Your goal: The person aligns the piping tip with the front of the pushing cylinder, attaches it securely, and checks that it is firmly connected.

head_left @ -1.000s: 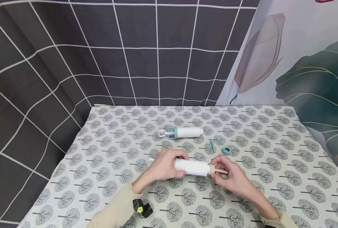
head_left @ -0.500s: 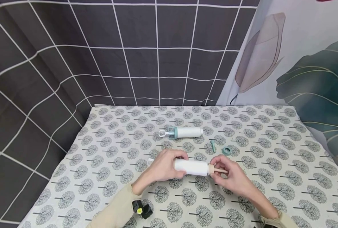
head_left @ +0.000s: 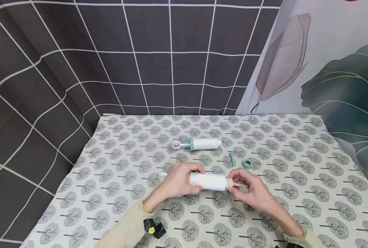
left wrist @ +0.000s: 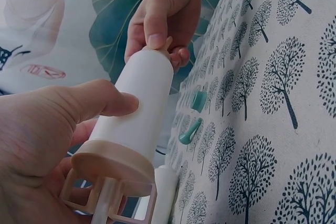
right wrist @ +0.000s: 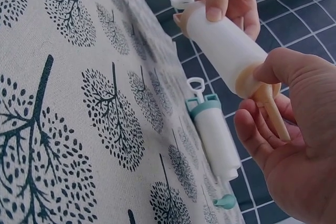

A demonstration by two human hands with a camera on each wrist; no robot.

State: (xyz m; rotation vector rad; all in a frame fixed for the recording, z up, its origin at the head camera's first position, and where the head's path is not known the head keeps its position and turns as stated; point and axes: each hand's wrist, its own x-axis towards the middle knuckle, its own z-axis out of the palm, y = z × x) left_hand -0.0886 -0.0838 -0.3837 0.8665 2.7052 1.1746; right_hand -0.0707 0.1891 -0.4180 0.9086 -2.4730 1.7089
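Note:
A syringe (head_left: 210, 181) with a white barrel is held level just above the tree-print cloth. My left hand (head_left: 181, 178) grips the barrel, thumb along its side. In the left wrist view, its beige collar (left wrist: 113, 161) has two finger loops and a clear plunger rod. At the other end, my right hand (head_left: 254, 190) pinches the beige end cap (right wrist: 249, 81) between thumb and fingers. A slim beige nozzle (right wrist: 275, 119) sticks out of that cap toward the right palm. Part of the barrel is hidden behind the left hand.
A second syringe (head_left: 205, 144), white with a teal collar, lies farther back on the cloth. A small teal nozzle (head_left: 232, 158) and a teal ring cap (head_left: 246, 164) lie beyond the right hand. A dark grid curtain (head_left: 187, 69) hangs behind the table.
Both hands stay almost still around the syringe; only a very slight shift of the barrel and left hand shows. The things on the cloth have not moved.

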